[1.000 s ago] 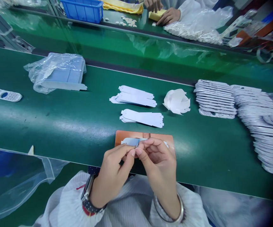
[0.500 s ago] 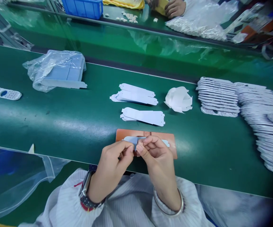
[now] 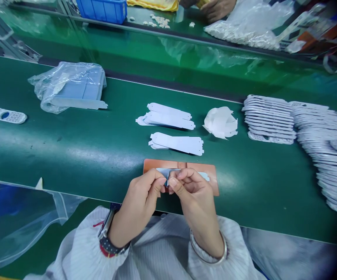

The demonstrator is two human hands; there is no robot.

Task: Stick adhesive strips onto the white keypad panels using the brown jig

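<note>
Both hands meet over an orange-brown block point(image 3: 212, 186) near the table's front edge. My left hand point(image 3: 146, 190) pinches at the left part of a pale blue-white strip point(image 3: 204, 175) that lies over the block. My right hand point(image 3: 192, 190) is closed at the strip's middle, thumb against the fingers, close beside the left fingertips. A small bluish piece shows between the two pinches; its shape is mostly hidden. Behind the block lie two small piles of white strips, a nearer one point(image 3: 177, 143) and a farther one point(image 3: 168, 118).
Crumpled white paper point(image 3: 221, 122) lies right of the piles. Stacked white printed pieces point(image 3: 270, 120) fill the right side. A plastic bag of pale strips point(image 3: 78, 83) is at the back left. Beyond the divider are a blue bin point(image 3: 102, 9) and another person's hand point(image 3: 218, 9).
My left hand has shifted slightly right, covering more of the strip's left end. The other person's hand across the divider has moved.
</note>
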